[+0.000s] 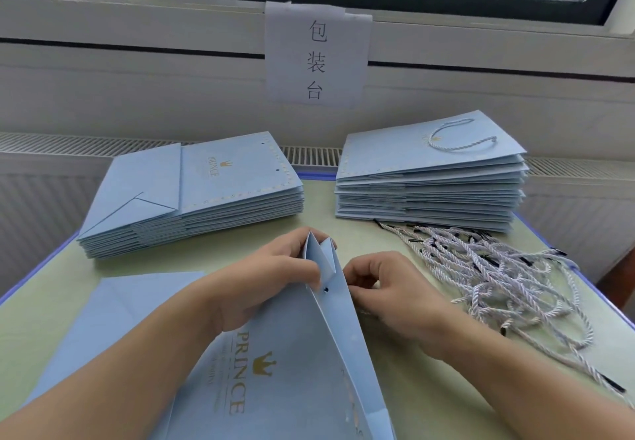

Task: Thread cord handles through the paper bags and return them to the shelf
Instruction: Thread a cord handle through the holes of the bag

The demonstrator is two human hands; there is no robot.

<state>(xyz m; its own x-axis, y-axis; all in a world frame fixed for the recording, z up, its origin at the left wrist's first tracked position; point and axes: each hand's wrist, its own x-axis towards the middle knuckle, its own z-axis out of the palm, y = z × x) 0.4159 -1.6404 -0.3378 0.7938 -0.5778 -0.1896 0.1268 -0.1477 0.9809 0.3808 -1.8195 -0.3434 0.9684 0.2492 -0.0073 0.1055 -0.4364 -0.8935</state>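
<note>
**Holding a Blue Bag Open at Its Punched Rim**

Gripping the top edge of a light blue paper bag (292,353), the left hand (271,281) had its fingers curled over the rim, keeping the bag's mouth parted near a small punched hole (325,290). The bag lay in the near middle of the green table (446,388), its gold "PRINCE" print and crown facing up. Just right of the rim, the right hand (388,292) was curled, fingertips drawn together against the bag's outer face by the hole; whether they pinched a cord end could not be told.

A loose heap of white twisted cords (498,274) with dark tips lay to the right, near that hand. At the far left stood a stack of flat bags (192,195) with bare holes; at the far right, a second stack (433,178) carried a cord handle (460,137) on its top bag. Another flat blue bag (113,309) lay under the left forearm. A paper sign (316,58) hung on the wall below the window.
</note>
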